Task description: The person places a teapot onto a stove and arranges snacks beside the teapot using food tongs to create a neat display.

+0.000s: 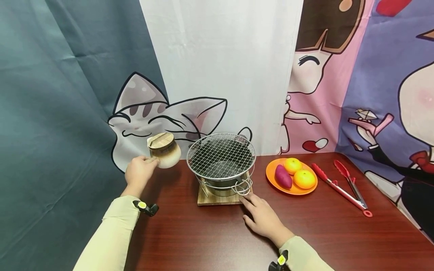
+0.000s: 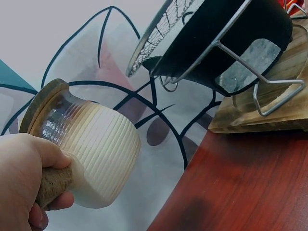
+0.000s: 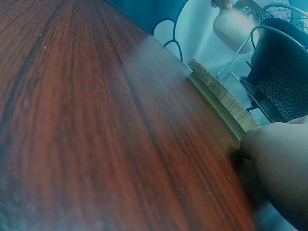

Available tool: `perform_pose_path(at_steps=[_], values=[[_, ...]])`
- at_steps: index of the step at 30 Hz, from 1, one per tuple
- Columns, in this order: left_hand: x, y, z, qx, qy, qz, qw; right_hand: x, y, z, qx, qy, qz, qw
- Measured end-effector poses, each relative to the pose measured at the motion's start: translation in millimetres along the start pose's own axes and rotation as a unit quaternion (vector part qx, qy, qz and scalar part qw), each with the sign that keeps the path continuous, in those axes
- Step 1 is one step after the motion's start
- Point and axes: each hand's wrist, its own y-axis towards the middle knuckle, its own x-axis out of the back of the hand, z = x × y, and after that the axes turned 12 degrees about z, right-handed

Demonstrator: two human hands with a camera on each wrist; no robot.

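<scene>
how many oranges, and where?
2, both on the plate: a rear orange and a front orange, right of the purple sweet potato. No others visible.

Apparently wooden table point(image 1: 190, 233): board point(image 1: 220, 201), plate point(image 1: 295, 191), tongs point(image 1: 344, 194)

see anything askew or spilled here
Nothing stands out: the round silver wire grill tops the round black stove, the round wooden lid covers the cream-brown ceramic pot, and no spill shows on the reddish-brown wooden table.

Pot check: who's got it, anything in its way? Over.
Left grip holds pot by handle; right grip at board. Pot off table, lid on. Nothing visible between pot and grill.
</scene>
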Motion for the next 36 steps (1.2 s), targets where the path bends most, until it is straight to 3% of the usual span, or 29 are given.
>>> perform_pose_path(at_steps=[36], values=[[27.0,9.0,-30.9,0.000,-0.003,-0.001,1.0000,0,-1,0,-0.002,0.000,0.002,1.000]])
